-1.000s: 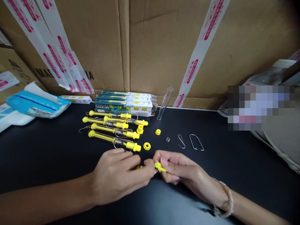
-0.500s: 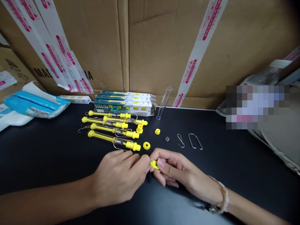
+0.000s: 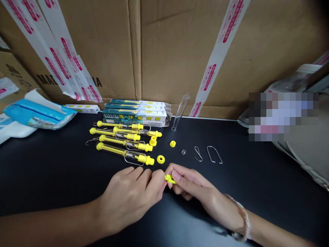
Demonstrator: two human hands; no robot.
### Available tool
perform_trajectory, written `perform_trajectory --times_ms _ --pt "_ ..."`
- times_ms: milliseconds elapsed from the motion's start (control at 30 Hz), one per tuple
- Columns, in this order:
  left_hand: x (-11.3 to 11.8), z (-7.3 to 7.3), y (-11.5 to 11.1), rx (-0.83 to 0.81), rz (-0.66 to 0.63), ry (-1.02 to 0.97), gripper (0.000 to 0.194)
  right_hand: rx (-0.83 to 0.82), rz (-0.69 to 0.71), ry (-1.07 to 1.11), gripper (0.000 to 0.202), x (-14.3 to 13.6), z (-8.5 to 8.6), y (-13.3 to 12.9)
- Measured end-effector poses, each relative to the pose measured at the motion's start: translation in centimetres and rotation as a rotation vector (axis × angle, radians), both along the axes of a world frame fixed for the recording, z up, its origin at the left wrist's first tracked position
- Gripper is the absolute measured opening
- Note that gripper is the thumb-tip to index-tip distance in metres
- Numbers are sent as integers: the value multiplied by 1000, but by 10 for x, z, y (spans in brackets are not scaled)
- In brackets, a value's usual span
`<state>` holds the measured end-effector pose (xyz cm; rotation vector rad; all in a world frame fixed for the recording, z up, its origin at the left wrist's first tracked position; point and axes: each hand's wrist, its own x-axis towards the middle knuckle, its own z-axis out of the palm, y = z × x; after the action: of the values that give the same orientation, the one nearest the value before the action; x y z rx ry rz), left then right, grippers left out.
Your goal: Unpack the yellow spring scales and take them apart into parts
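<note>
A small yellow plastic part (image 3: 169, 178) is pinched between the thumb and fingers of my right hand (image 3: 196, 185). My left hand (image 3: 135, 190) is closed, its fingertips meeting the left end of that part; most of its fingers are hidden behind the knuckles. Just beyond the hands lie a yellow ring (image 3: 160, 159), a small yellow cap (image 3: 172, 144), another yellow cap (image 3: 153, 141), a small spring (image 3: 183, 152), an S-shaped wire hook (image 3: 197, 154) and a larger bent wire (image 3: 214, 155). Several yellow spring scales (image 3: 125, 154) lie to the left.
Stacked small boxes (image 3: 136, 113) stand at the back beside a leaning clear tube (image 3: 181, 111). Large cardboard (image 3: 164, 51) rises behind the black table (image 3: 257, 192). A blue packet (image 3: 38, 109) lies at left; a bag (image 3: 305, 137) and a bottle are at right.
The fingers of my right hand have curled in more, and the yellow part between my hands has turned slightly and shows more of its length. The things on the table have not moved.
</note>
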<state>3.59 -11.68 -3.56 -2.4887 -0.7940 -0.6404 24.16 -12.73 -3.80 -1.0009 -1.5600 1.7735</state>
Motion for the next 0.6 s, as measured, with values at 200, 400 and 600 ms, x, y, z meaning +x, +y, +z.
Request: perform_trajectory --times_ms 200,400,600 --pt "2 2 -3 61 67 -24 35 178 -14 -136 39 -6 6 -5" --pt "2 2 -6 88 106 11 38 302 -121 -248 34 -16 2 -13" --pt "4 -1 -4 -26 64 -26 36 383 -165 -284 33 -22 -1 -18"
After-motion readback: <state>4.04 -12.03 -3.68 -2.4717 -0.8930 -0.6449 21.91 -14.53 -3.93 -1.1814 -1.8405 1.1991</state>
